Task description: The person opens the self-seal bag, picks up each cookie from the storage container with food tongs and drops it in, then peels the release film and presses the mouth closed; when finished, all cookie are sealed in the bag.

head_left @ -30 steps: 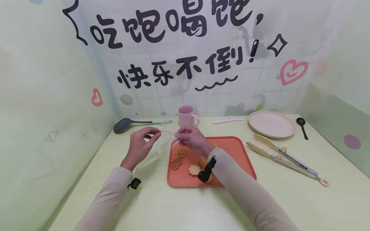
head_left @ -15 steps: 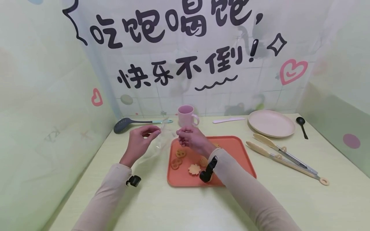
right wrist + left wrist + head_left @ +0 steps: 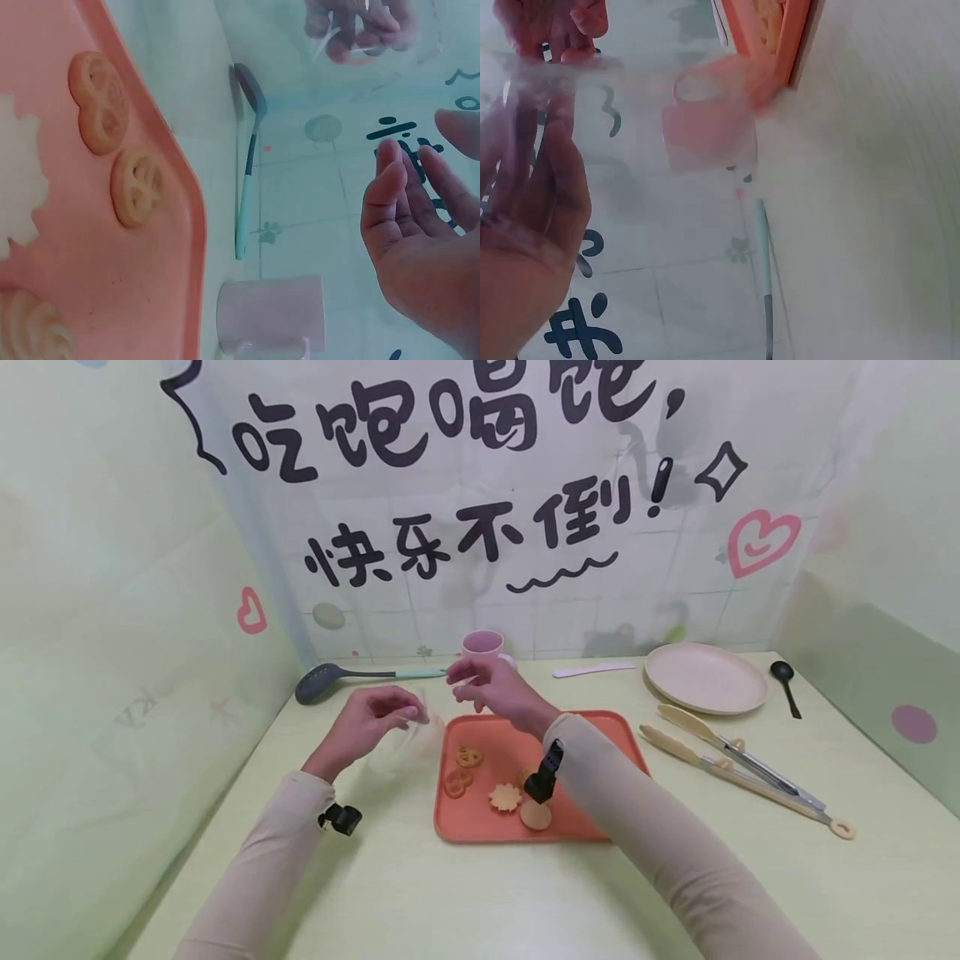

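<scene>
My left hand (image 3: 365,727) pinches a clear plastic bag (image 3: 649,86) between thumb and fingertips, above the table left of the tray. The bag hangs thin and blurred, with the mug showing through it in the left wrist view. My right hand (image 3: 504,689) is a short way to the right, over the tray's back edge, fingers loosely bent and nothing between them. Below it lies an orange tray (image 3: 480,833) with two pretzel-shaped cookies (image 3: 135,186), a flower-edged cookie (image 3: 506,797), a round cookie (image 3: 536,816) and a swirled cookie (image 3: 31,326). My right forearm hides part of the tray.
A pink mug (image 3: 482,643) stands behind the right hand. A slotted spoon (image 3: 321,683) lies at back left. To the right are a pink knife (image 3: 594,671), a plate (image 3: 705,679), tongs (image 3: 750,772) and a small black spoon (image 3: 784,687). Printed sheets wall the table.
My right hand has let go of the bag and risen slightly, its fingers spreading. The left hand keeps the bag and has shifted slightly right. The round cookie has come into sight.
</scene>
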Demonstrator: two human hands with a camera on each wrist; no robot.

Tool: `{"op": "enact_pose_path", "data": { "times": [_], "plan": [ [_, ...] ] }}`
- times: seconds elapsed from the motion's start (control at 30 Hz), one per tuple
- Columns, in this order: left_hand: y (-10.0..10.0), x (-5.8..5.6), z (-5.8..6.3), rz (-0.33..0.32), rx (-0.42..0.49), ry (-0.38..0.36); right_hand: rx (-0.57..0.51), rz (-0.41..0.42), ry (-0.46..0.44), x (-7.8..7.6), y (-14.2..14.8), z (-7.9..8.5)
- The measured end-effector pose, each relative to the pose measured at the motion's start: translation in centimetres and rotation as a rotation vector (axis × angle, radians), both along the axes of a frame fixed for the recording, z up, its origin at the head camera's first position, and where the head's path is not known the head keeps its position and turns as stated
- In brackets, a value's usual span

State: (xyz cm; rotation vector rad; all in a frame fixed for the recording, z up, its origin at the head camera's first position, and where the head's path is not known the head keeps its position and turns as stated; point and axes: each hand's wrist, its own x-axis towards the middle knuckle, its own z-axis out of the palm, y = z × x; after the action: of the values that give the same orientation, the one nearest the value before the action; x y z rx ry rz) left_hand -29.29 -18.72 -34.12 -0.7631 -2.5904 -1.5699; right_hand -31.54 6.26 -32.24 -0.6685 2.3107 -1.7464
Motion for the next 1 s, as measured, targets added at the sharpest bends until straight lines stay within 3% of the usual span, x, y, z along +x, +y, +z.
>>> {"op": "enact_pose_path", "data": {
  "times": [0.07, 0.2, 0.33, 0.43, 0.57, 0.77, 0.8, 0.87, 0.93, 1.0],
  "plan": [
    [-0.1, -0.1, 0.2, -0.066, 0.003, -0.059, 0.023, 0.056, 0.004, -0.1, 0.2, 0.2],
    [-0.4, -0.2, 0.5, -0.189, -0.006, -0.153, 0.033, 0.185, -0.093, -0.1, 0.0, 0.0],
    [-0.4, -0.2, 0.7, -0.276, -0.013, -0.197, -0.002, 0.207, -0.165, 0.2, -0.4, -0.3],
    [-0.4, -0.3, 0.7, -0.27, 0.007, -0.223, -0.079, 0.174, -0.162, 0.5, -0.5, -0.3],
    [-0.3, -0.6, 0.5, -0.194, 0.083, -0.276, -0.188, 0.131, -0.124, 0.9, -0.5, 0.0],
    [-0.1, -0.9, 0.3, -0.185, 0.254, -0.362, -0.225, -0.006, -0.07, 1.5, -0.9, 0.9],
    [-0.2, -1.0, 0.4, -0.173, 0.288, -0.361, -0.233, -0.035, -0.07, 1.6, -1.0, 1.1],
    [-0.5, -0.9, 0.6, -0.088, 0.355, -0.339, -0.269, -0.09, -0.09, 1.5, -1.0, 1.2],
    [-0.8, -0.8, 0.8, 0.057, 0.437, -0.267, -0.298, -0.141, -0.112, 1.5, -0.8, 1.3],
    [-1.0, -0.7, 1.1, 0.271, 0.451, -0.119, -0.318, -0.177, -0.125, 1.4, -0.6, 1.2]
  ]
}}
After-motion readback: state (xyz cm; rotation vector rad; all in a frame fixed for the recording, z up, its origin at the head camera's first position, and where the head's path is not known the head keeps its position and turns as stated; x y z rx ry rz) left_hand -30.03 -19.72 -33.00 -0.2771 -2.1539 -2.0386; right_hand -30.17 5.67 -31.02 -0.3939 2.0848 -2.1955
